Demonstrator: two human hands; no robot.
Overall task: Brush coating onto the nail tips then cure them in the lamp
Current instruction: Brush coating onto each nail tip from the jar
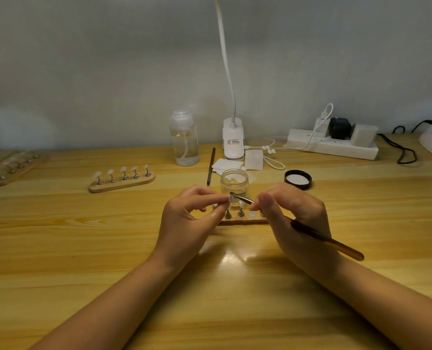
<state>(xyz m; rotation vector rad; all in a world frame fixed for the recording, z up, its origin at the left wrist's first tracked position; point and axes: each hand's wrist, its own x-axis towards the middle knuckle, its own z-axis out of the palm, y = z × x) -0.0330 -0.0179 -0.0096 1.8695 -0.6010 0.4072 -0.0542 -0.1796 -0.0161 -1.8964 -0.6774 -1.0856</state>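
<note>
My left hand pinches a small white nail tip on its stand, lifted above a wooden holder strip. My right hand grips a brown-handled brush, and the brush's flat head touches the nail tip. Other metal stands with nail tips remain on the strip between my hands, partly hidden by my fingers. An open clear jar stands just behind the strip. The white clip lamp stands at the back of the table.
A second strip with several nail tips lies to the left, a third strip at the far left. The black jar lid, a clear pump bottle, a spare brush, white wipes and a power strip sit behind.
</note>
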